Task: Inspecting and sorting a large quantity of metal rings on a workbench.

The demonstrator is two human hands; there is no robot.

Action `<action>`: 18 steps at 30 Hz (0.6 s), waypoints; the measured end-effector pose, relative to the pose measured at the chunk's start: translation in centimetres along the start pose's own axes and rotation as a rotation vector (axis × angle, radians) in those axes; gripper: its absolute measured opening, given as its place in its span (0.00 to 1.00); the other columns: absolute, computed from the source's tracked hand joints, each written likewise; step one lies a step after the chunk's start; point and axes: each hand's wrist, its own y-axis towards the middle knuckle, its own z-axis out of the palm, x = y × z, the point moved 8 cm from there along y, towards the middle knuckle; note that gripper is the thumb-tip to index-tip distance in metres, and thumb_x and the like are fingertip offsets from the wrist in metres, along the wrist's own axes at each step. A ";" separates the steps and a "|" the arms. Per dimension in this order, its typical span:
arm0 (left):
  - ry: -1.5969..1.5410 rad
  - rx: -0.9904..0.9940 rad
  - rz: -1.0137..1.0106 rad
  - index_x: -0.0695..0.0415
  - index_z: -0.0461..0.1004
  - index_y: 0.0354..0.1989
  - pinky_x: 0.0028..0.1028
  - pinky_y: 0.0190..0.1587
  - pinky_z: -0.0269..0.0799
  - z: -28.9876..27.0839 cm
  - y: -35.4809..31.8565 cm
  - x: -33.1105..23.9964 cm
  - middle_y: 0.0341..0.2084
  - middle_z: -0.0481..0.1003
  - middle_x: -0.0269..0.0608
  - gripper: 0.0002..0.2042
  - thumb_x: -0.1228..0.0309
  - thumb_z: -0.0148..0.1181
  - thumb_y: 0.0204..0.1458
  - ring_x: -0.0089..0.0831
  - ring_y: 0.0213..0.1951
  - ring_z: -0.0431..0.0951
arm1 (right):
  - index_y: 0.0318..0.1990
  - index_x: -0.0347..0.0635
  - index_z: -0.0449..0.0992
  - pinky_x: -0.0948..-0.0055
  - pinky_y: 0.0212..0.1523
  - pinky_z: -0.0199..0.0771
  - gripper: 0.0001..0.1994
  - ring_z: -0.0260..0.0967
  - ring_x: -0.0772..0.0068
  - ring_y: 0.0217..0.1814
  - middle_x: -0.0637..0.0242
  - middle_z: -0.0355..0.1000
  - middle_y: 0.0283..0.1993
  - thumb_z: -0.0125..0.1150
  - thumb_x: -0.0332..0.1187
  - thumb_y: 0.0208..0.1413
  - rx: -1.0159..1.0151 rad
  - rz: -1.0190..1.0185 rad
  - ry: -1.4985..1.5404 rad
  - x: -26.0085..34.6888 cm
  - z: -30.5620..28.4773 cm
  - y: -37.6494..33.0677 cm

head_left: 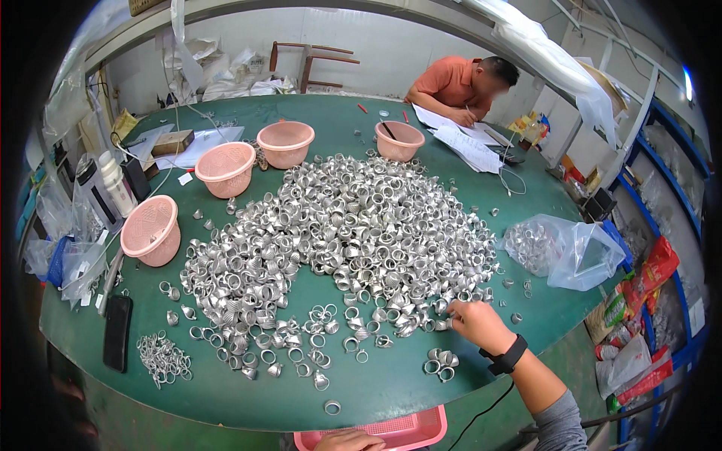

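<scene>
Right hand (475, 322) fingers curled, pinching silver ring (453, 307) at heap (353, 233) edge, ring axis unclear; left hand (347, 440) grip untellable.

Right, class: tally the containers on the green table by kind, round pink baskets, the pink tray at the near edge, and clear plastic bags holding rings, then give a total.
Round pink baskets: 4
Pink tray: 1
Clear plastic bags holding rings: 2
Total: 7

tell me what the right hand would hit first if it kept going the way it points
The right hand points up-left into the big heap of silver rings; its fingertips seem already at the heap's near edge, so those rings come first.
</scene>
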 end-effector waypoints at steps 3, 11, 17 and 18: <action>0.018 0.011 -0.005 0.62 0.71 0.23 0.28 0.25 0.66 -0.1 0.4 -0.3 0.20 0.71 0.46 0.04 0.75 0.56 0.38 0.39 0.23 0.71 | 0.30 0.38 0.70 0.63 0.27 0.66 0.10 0.66 0.54 0.23 0.54 0.66 0.19 0.50 0.27 0.36 0.006 -0.096 -0.003 1.2 -0.6 -0.2; 0.004 -0.018 -0.016 0.62 0.70 0.22 0.28 0.24 0.65 0.4 -0.3 0.4 0.18 0.70 0.46 0.04 0.75 0.56 0.38 0.39 0.22 0.71 | 0.28 0.37 0.70 0.63 0.25 0.65 0.08 0.65 0.54 0.22 0.53 0.66 0.19 0.50 0.30 0.39 0.055 -0.087 -0.080 0.6 1.2 -0.9; 0.035 -0.079 0.017 0.62 0.70 0.24 0.28 0.25 0.65 -0.5 -0.7 0.4 0.20 0.70 0.45 0.04 0.75 0.56 0.38 0.38 0.23 0.71 | 0.27 0.33 0.71 0.74 0.20 0.64 0.07 0.65 0.70 0.17 0.61 0.67 0.17 0.51 0.29 0.43 0.091 0.069 0.402 4.1 -1.0 -2.2; 0.027 -0.083 0.043 0.62 0.70 0.26 0.27 0.24 0.65 -0.7 -0.6 0.0 0.21 0.70 0.44 0.06 0.75 0.56 0.38 0.37 0.23 0.71 | 0.29 0.33 0.71 0.79 0.18 0.63 0.08 0.63 0.78 0.16 0.66 0.67 0.16 0.52 0.30 0.44 0.193 0.255 0.678 4.6 -0.6 -3.4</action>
